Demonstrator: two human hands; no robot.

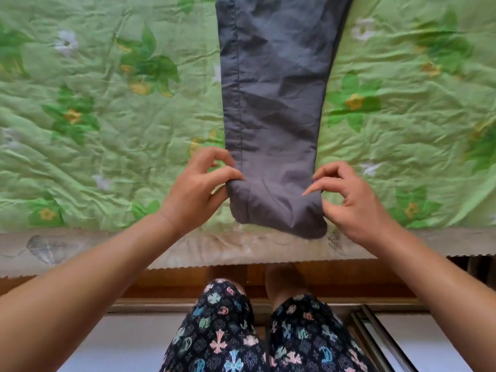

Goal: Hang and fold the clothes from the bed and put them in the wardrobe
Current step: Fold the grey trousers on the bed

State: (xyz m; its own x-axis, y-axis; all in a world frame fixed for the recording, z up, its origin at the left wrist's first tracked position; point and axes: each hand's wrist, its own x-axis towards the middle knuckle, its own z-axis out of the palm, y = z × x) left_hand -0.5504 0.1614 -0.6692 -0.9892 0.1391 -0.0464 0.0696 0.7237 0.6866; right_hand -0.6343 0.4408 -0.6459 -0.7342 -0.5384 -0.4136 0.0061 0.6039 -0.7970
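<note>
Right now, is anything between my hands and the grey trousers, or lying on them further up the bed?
Nothing visible. The left hand and right hand both pinch the near end of the trousers, and nothing lies on them along the bed sheet. The wardrobe is out of view.

grey trousers (273,103): 1 | left hand (196,189) + right hand (357,202): 2 | green floral bedspread (107,151): 1
</note>
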